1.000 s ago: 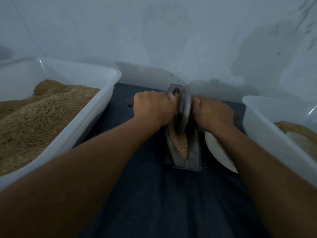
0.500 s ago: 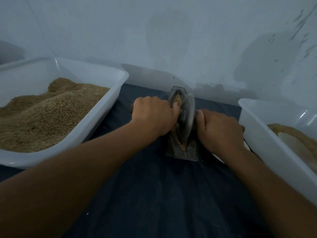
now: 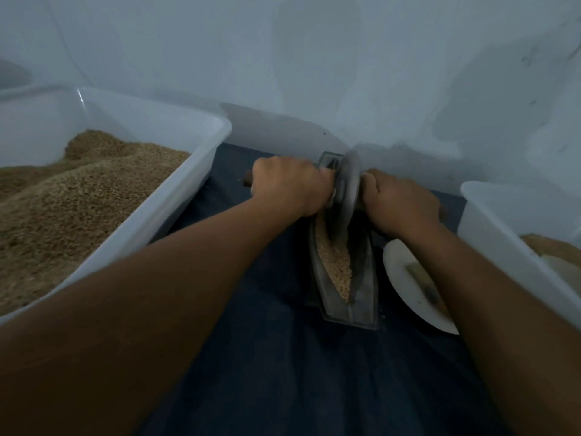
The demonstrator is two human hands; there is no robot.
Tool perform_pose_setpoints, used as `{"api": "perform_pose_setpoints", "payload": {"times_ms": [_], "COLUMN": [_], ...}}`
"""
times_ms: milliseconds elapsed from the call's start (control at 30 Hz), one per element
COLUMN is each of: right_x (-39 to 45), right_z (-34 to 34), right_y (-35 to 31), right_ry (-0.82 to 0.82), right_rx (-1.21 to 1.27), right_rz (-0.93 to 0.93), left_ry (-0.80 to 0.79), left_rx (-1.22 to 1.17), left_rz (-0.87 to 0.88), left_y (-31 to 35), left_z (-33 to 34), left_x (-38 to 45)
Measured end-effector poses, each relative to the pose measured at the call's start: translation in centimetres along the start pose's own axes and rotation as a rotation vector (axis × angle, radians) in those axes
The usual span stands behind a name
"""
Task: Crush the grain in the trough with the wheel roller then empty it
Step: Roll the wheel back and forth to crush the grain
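Gripping the axle handle on either side of the wheel roller [image 3: 345, 196], both hands are curled tight into fists: the left hand [image 3: 290, 187] wraps the handle's left end, whose wooden tip pokes out past the knuckles, and the right hand [image 3: 401, 202] wraps the right end, knuckles close against the disc. The metal wheel stands upright in the far half of the narrow metal trough [image 3: 345, 278], which lies lengthwise on the dark cloth-covered bench [image 3: 283, 357]. Pale grain [image 3: 334, 265] fills the groove of the trough on the near side of the wheel. Just right of the trough lies a white plate [image 3: 405, 284] with a small brush-like tool on it, partly hidden by the right forearm. A large white tub [image 3: 176, 196] heaped with brown grain sits to the left, another white tub [image 3: 503, 234] at the right edge.
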State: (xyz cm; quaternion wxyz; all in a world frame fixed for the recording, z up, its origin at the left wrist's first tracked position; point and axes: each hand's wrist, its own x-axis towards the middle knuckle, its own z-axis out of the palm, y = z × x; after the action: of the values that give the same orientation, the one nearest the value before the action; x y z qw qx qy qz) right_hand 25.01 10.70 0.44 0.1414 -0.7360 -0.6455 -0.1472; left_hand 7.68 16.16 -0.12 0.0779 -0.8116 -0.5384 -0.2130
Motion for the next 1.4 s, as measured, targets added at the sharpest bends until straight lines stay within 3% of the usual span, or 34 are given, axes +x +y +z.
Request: {"api": "perform_pose_setpoints", "payload": {"times_ms": [367,733,833,1167,1400], "right_x": [3.2,-2.1,-4.3,-9.2,-7.8], "right_z": [0.1,-0.2,-0.7,-2.6,-2.0], "right_y": [0.8,-0.6,-0.7,-0.9,-1.1], "right_ry": [-0.276,0.060,0.090,0.152,0.186], "right_rx": [0.007,-0.038,-0.034,0.017,-0.017], "right_rz": [0.037,0.061,0.028,-0.058,-0.052], "left_ry": [-0.112,0.016,0.132,0.259,0.170], "left_rx": [0.009,0.073,0.161,0.263,0.189], "left_rz": [-0.016,0.017,0.079,0.148,0.171], "left_y": [1.1,0.4,0.6,1.4,0.8], "left_z": [-1.2,-0.8,-1.5,-3.8,-2.7], "left_x": [2.8,-1.8,-3.9,-7.5,-6.7]}}
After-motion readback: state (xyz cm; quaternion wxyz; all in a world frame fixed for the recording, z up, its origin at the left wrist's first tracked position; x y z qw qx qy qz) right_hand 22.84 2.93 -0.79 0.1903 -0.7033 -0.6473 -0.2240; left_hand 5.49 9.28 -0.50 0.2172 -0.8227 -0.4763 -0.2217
